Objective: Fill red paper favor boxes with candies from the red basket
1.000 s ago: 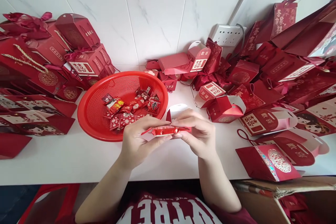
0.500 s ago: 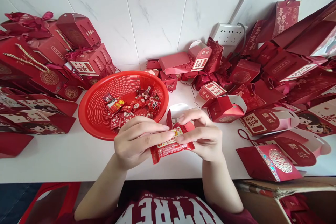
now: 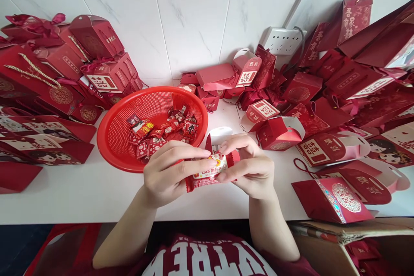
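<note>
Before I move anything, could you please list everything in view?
packet: at least one, red and white, between both hands
basket: one, red, left of centre
wrapped sweets: several, mostly red, in the basket
open box: one, red and white, behind the hands
gift boxes and bags: many, red, both sides and along the wall
socket strip: one, white, by the wall
cable: one, grey, at the strip
table: one, white, underneath
wall: tiled, white, behind
carton: one, brown, lower right
shirt: one, maroon, bottom
left hand, right hand: bare, centre
</note>
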`<state>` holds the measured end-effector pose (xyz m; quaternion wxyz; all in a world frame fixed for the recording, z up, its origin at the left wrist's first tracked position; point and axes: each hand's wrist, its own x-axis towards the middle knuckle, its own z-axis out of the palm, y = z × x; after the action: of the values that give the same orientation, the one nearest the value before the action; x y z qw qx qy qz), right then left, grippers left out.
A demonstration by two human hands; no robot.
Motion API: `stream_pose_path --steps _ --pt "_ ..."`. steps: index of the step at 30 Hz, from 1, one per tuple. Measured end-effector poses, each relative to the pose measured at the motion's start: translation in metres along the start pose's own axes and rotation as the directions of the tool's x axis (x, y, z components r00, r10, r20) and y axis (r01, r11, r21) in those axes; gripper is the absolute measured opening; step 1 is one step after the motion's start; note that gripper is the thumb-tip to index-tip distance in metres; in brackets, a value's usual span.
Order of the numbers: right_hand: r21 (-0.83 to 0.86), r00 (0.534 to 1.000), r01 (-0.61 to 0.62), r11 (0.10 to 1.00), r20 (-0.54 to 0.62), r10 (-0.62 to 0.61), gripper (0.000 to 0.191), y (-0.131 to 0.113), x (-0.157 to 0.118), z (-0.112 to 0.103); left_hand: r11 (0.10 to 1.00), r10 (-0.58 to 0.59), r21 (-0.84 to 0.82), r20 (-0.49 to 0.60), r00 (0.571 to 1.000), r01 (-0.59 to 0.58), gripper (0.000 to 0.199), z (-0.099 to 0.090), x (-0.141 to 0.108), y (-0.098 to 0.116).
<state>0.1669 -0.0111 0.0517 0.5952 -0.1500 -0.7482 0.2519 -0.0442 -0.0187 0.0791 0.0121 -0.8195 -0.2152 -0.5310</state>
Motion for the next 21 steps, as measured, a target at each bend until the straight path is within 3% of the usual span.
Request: stream_pose_path --steps 7,9,10,11,12,14,15,16,18,21 --pt "0.036 1.0 -0.004 0.999 -0.003 0.004 0.012 -0.002 0.001 0.0 0.997 -0.051 -0.052 -0.014 0.999 0.05 0.035 0.0 -0.004 0.0" --pt "0.048 0.998 -0.065 0.997 -0.005 0.066 0.015 -0.003 -0.001 0.001 0.986 -0.142 -0.086 0.023 0.99 0.143 0.035 0.0 -0.005 0.002" --pt "0.051 0.99 -0.138 0.989 -0.02 0.139 0.019 -0.003 -0.002 0.002 0.96 -0.244 -0.128 0.065 0.968 0.251 0.032 0.0 -0.006 0.004" --pt "0.063 0.97 -0.235 0.97 -0.041 0.238 0.023 -0.003 -0.002 0.003 0.898 -0.377 -0.193 0.128 0.917 0.396 0.026 0.001 -0.006 0.005" --pt "0.089 0.935 -0.342 0.935 -0.069 0.349 0.025 -0.003 -0.003 0.005 0.786 -0.516 -0.267 0.211 0.83 0.557 0.019 0.002 -0.007 0.006" --pt "0.182 0.832 -0.52 0.835 -0.114 0.543 0.024 -0.002 -0.004 0.009 0.453 -0.71 -0.383 0.392 0.585 0.805 0.02 0.006 -0.008 0.007" --pt "0.232 0.785 -0.572 0.786 -0.12 0.607 0.024 -0.001 -0.004 0.011 0.297 -0.749 -0.412 0.459 0.478 0.862 0.027 0.009 -0.008 0.006" --pt "0.268 0.752 -0.602 0.752 -0.125 0.647 0.026 -0.001 -0.004 0.013 0.184 -0.773 -0.426 0.494 0.398 0.886 0.034 0.011 -0.008 0.005" --pt "0.288 0.719 -0.63 0.722 -0.136 0.681 0.029 0.001 -0.003 0.016 0.072 -0.813 -0.435 0.496 0.306 0.897 0.04 0.015 -0.008 0.003" --pt "0.261 0.725 -0.627 0.734 -0.151 0.672 0.028 0.002 -0.003 0.019 0.05 -0.845 -0.449 0.457 0.278 0.892 0.045 0.02 -0.009 0.001"
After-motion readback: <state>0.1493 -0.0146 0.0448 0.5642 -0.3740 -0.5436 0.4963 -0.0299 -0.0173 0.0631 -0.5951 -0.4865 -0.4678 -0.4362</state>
